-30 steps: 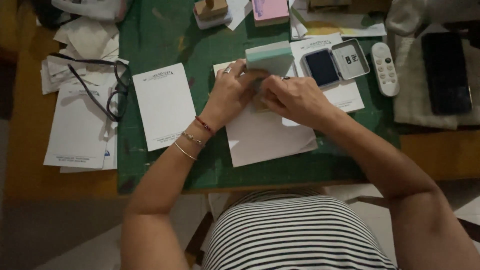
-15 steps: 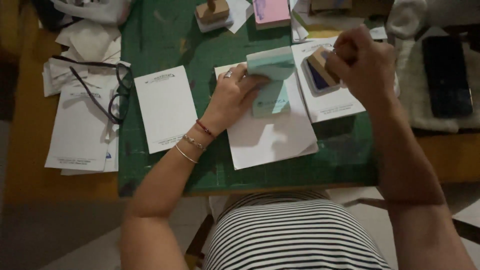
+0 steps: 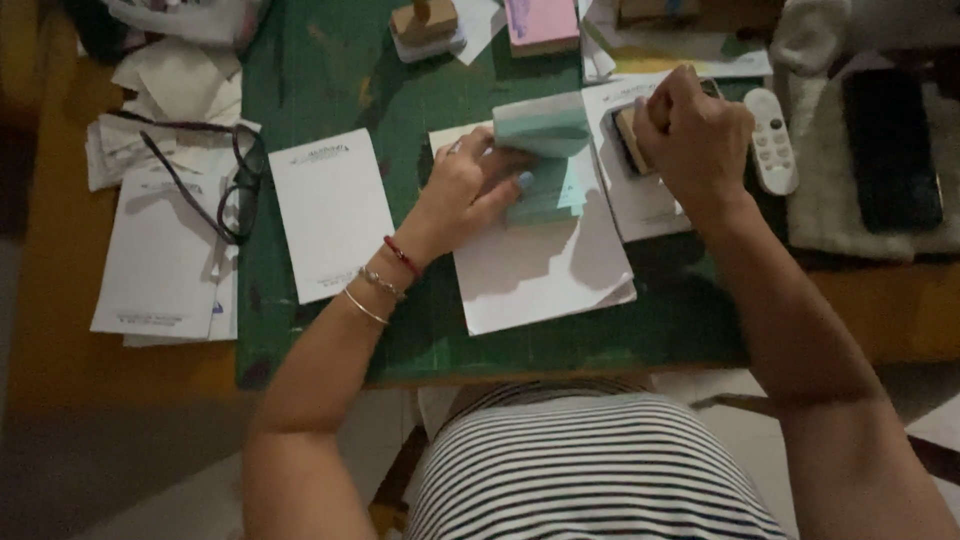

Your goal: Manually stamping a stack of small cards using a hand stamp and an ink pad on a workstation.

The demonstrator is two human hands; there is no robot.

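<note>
My left hand point(image 3: 470, 190) presses on a small pale green pad of slips point(image 3: 545, 160) with its top leaves curled up, lying on a white sheet point(image 3: 540, 270) on the green cutting mat point(image 3: 330, 70). My right hand point(image 3: 695, 135) is closed around a wooden stamp point(image 3: 632, 140) and holds it down on a dark ink pad that is mostly hidden beneath it. The ink pad rests on another white sheet point(image 3: 640, 205) to the right.
A white printed card point(image 3: 330, 210) lies left of my left hand. Papers and black glasses point(image 3: 240, 170) sit at the left. A second wooden stamp point(image 3: 425, 25), a pink pad point(image 3: 540, 20), a white remote point(image 3: 772, 140) and a dark phone point(image 3: 890, 150) lie beyond.
My right hand left the green pad, went right to the ink pad with the stamp, and has now lowered onto it. My left hand stayed on the pad.
</note>
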